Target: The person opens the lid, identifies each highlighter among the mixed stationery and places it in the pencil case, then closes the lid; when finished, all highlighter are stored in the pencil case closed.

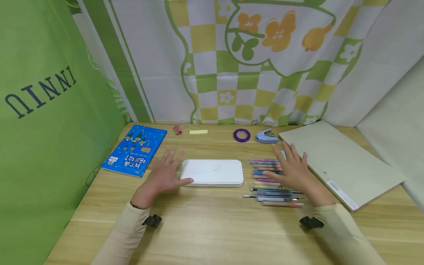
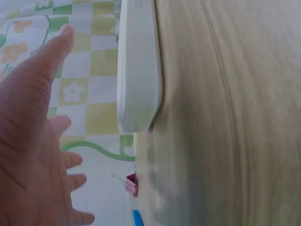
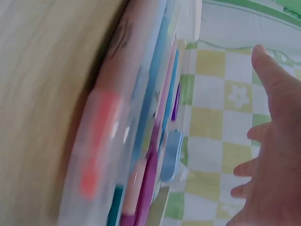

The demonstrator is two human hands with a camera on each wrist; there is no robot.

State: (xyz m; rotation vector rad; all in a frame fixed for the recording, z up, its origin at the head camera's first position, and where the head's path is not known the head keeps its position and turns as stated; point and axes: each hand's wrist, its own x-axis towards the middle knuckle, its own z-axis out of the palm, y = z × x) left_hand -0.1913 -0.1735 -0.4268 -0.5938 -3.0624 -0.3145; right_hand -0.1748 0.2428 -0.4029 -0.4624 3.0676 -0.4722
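A closed white case [image 1: 212, 172] lies flat in the middle of the wooden table. My left hand [image 1: 164, 173] hovers with spread fingers at its left end; in the head view the thumb overlaps the case's corner, and the left wrist view shows a gap between hand [image 2: 28, 141] and case [image 2: 139, 70]. Over the right part of a row of pens and pencils [image 1: 265, 183] is my right hand [image 1: 291, 170], fingers spread, holding nothing. The right wrist view shows that hand [image 3: 277, 150] apart from the pens [image 3: 108, 122]. It hides some of them.
A blue book [image 1: 135, 150] lies at the left. Along the back are pink binder clips [image 1: 177, 129], a yellow sticky-note strip [image 1: 198, 132], a purple tape roll [image 1: 241, 135] and a light-blue stapler-like tool [image 1: 266, 136]. A large beige folder [image 1: 344, 162] lies at the right.
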